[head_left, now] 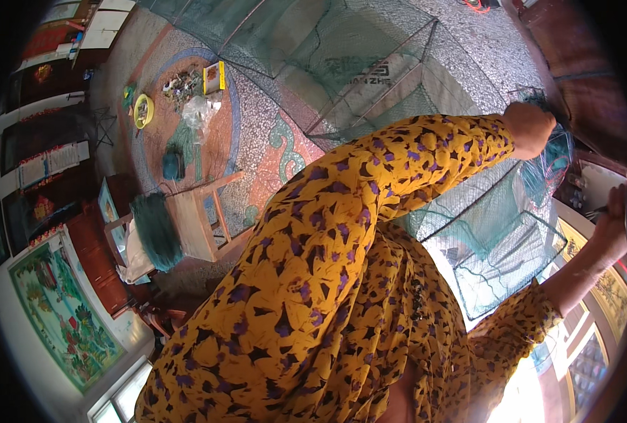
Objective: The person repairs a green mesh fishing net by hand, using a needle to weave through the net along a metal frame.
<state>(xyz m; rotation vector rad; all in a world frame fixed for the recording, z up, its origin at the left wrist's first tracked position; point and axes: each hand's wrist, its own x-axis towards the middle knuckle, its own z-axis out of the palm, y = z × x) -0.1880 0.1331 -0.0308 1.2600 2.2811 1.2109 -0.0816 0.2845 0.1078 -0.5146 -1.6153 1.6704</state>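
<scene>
My left hand (528, 131) reaches far across to the right, its fingers closed in a fist around a bunch of blue-green netting (549, 166). Loose strands of that bunch hang below the fist. At the right rim, my right hand (616, 206) looks closed; a thin, dark pointed piece sticks out beside its fingers, too small to name. Green mesh net (370, 63) on thin rod frames spreads over the floor beyond my left arm. Another framed net section (497, 261) hangs between my two arms. Both sleeves are yellow with a dark and purple pattern.
To the left stands a wooden stool (192, 224) with a dark green net bundle (157, 231) beside it. Farther off lie a yellow bowl (144, 111), a yellow-edged box (214, 77) and a clear plastic bag (199, 113). Brown furniture (588, 84) borders the right.
</scene>
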